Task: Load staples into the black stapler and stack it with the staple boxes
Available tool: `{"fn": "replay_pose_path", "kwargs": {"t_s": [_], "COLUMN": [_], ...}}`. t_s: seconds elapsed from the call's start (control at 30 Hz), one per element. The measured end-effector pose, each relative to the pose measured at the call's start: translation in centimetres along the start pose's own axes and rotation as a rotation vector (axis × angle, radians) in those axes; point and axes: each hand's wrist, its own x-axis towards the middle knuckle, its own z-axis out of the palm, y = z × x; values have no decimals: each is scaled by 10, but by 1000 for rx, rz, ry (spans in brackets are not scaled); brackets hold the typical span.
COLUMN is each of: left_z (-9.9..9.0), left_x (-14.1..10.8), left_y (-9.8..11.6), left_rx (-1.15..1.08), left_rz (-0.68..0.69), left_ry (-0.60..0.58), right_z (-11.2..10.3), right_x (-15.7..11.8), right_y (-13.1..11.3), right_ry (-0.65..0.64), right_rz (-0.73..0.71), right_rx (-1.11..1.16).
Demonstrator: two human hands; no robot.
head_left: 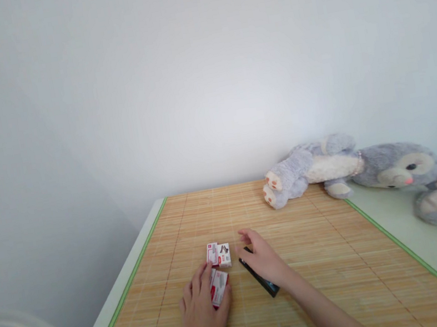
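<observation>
We see our left hand point(200, 307) over the larger red-and-white box point(220, 287), its thumb well apart from the fingers and the box in the gap; we cannot tell whether they clamp it. The fingertips reach the lower edge of the narrow box point(212, 253), white with dark red trim and a grey picture on top. Just beside that, on its right, sits the small white box point(224, 255), which carries a dark picture and a red patch (there is print on all three, but too small for us to read).

Our right hand point(263, 260) is over the long black object point(267, 285), thumb and forefinger apart, the hand hiding its middle. Some pale marks show on its dark face, though we can make out no brand. It lies slantwise on the bamboo mat point(299, 239), to the right of the boxes.

The mat has a green edge. At the back right, a grey and cream stuffed toy point(333, 166) lies on its side, partly on the mat and partly on the pale tabletop point(388, 212).
</observation>
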Motion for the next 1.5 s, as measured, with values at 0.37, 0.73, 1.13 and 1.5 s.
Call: {"fn": "replay_pose_path", "kwargs": {"t_s": [0.37, 0.73, 1.13, 1.5], "left_z": [4, 10, -8, -5], "left_x": [-1, -5, 14, 17], "left_y": [-2, -11, -78, -72], "left_rx": [-52, -53, 2, 33], "left_rz": [10, 2, -12, -92], "left_ry": [-1, -1, 16, 33], "right_z": [-48, -1, 43, 47], "right_x": [-63, -37, -28, -29], "right_y": [3, -17, -44, -41], "right_ry": [-397, -390, -317, -288], "right_rz": [126, -30, -83, -91], "right_rx": [136, 102, -210, -205]}}
